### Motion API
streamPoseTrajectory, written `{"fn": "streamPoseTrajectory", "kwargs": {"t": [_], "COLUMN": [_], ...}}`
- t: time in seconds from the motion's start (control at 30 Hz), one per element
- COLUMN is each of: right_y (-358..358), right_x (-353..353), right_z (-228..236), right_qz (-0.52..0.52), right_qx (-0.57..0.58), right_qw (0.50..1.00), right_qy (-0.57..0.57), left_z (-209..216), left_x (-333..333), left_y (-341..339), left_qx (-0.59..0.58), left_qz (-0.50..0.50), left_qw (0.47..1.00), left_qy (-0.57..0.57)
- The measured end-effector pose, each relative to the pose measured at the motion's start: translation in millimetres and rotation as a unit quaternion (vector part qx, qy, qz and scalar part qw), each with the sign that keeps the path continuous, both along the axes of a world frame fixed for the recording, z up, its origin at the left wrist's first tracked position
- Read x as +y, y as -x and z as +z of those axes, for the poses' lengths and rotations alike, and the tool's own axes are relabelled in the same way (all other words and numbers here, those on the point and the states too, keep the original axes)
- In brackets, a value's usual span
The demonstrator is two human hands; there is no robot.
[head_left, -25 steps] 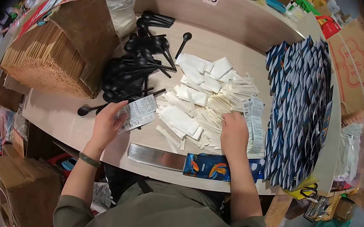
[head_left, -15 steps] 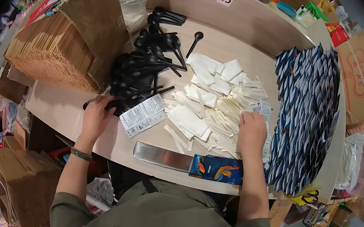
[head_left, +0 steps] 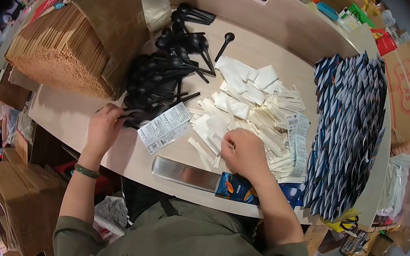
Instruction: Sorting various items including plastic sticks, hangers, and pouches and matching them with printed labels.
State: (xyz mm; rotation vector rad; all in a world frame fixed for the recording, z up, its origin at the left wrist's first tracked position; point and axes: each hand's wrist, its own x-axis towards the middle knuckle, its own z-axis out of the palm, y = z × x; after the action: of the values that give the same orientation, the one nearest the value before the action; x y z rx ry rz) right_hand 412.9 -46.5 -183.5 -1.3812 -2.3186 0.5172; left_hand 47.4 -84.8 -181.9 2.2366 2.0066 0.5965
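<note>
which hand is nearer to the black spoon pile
Left. The left hand is at the lower left edge of the black spoon pile; the right hand is off to the pile's right, by the white packets.

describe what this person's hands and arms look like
The left hand and right hand are ungloved. A dark greenish bangle circles the left wrist; the right wrist shows none. Loose olive-green sleeves end around the elbows, leaving the forearms bare.
</note>
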Motion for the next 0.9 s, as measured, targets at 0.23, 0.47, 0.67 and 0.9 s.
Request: {"fn": "streamPoseTrajectory", "kwargs": {"t": [0.23, 0.47, 0.67, 0.9], "right_y": [18, 35, -8, -10], "right_x": [-64, -75, -98, -116], "right_z": [-15, -27, -12, -58], "right_qz": [0.219, 0.095, -0.049, 0.166], "right_qx": [0.005, 0.079, 0.117, 0.036], "right_qw": [0.975, 0.992, 0.989, 0.978], "right_qy": [0.044, 0.034, -0.081, -0.119], "left_z": [-5, -16, -3, -28], "left_x": [-43, -85, -78, -59], "left_y": [6, -8, -103, -134], "left_qx": [-0.018, -0.182, -0.195, -0.107], "left_qz": [0.082, 0.225, -0.069, -0.202], "left_qw": [0.996, 0.957, 0.978, 0.972], "left_qy": [0.023, -0.001, -0.008, 0.053]}}
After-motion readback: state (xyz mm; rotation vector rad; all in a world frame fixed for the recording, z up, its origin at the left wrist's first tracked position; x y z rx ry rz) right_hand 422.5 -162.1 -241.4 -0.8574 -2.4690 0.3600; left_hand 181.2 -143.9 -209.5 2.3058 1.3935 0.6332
